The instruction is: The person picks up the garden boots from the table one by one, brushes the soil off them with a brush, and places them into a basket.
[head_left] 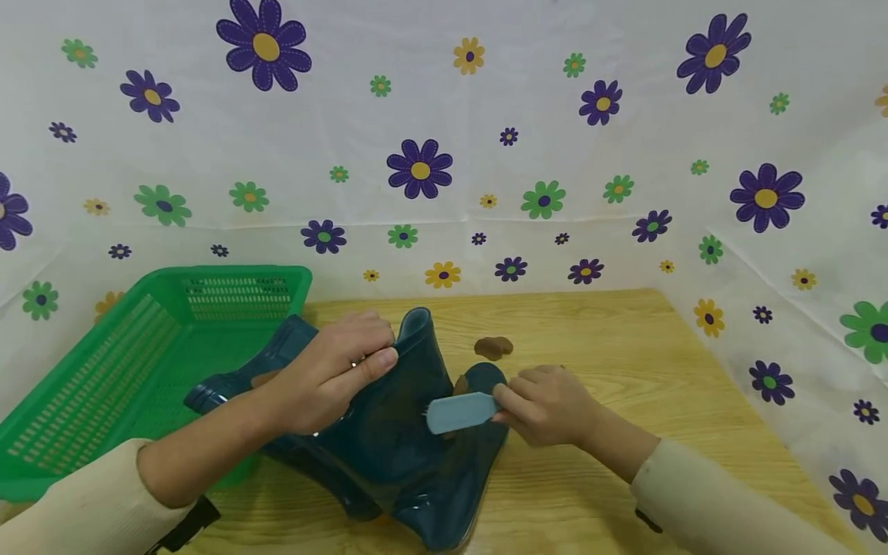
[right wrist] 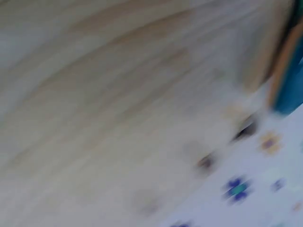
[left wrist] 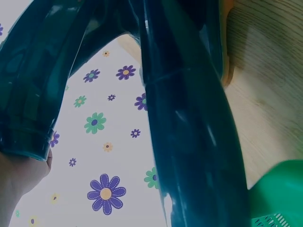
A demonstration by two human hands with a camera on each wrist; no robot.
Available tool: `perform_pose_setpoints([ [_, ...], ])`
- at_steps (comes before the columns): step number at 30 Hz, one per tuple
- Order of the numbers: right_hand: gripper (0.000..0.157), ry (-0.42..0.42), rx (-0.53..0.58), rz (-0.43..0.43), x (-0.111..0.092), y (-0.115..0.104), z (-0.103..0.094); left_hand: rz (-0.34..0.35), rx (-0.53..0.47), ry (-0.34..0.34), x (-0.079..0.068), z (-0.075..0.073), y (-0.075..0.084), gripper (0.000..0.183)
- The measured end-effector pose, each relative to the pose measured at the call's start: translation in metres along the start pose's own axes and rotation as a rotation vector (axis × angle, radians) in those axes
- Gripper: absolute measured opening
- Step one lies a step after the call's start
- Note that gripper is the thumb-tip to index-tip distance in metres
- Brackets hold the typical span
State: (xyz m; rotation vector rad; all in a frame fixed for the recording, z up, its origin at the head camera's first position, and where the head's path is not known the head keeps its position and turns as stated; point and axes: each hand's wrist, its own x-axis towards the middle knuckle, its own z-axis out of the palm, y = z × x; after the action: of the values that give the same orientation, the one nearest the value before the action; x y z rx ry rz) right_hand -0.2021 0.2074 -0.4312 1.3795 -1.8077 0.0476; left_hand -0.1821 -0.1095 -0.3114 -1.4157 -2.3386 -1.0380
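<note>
A dark teal rubber boot (head_left: 395, 432) is tilted on the table, its toe pointing right, with brown smears on the foot. My left hand (head_left: 340, 370) grips the top edge of its shaft; the left wrist view shows this hand (left wrist: 23, 172) at the shaft's rim. My right hand (head_left: 544, 405) holds a light blue brush (head_left: 461, 412) by its handle, the brush head over the boot's ankle. Whether the bristles touch is hard to tell. A second teal boot (left wrist: 189, 118) lies beside the first, partly hidden behind my left forearm in the head view.
A green plastic basket (head_left: 146, 331) stands at the left, next to the second boot. A brown mud-like patch (head_left: 493, 348) lies on the wooden table (head_left: 590, 331) behind the boot. Flower-printed white cloth (head_left: 486, 100) hangs around the table. The right wrist view is blurred.
</note>
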Motion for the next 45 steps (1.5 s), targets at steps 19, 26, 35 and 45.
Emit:
perform_pose_setpoints([
  [19,0.047,-0.142,-0.042,0.245,-0.066,0.036,-0.039,0.004,0.060,0.057,-0.005,-0.003,-0.001,0.031],
  [26,0.048,-0.240,0.052,0.332,-0.070,0.030,-0.038,-0.071,0.113,0.049,-0.007,-0.006,0.002,0.030],
  [35,0.031,-0.398,0.307,0.197,-0.092,0.009,-0.059,-0.167,0.132,-0.031,-0.004,-0.006,0.006,0.027],
  [45,0.024,-0.435,0.315,0.039,-0.125,-0.018,-0.084,-0.269,0.177,-0.066,0.000,-0.006,0.011,0.024],
])
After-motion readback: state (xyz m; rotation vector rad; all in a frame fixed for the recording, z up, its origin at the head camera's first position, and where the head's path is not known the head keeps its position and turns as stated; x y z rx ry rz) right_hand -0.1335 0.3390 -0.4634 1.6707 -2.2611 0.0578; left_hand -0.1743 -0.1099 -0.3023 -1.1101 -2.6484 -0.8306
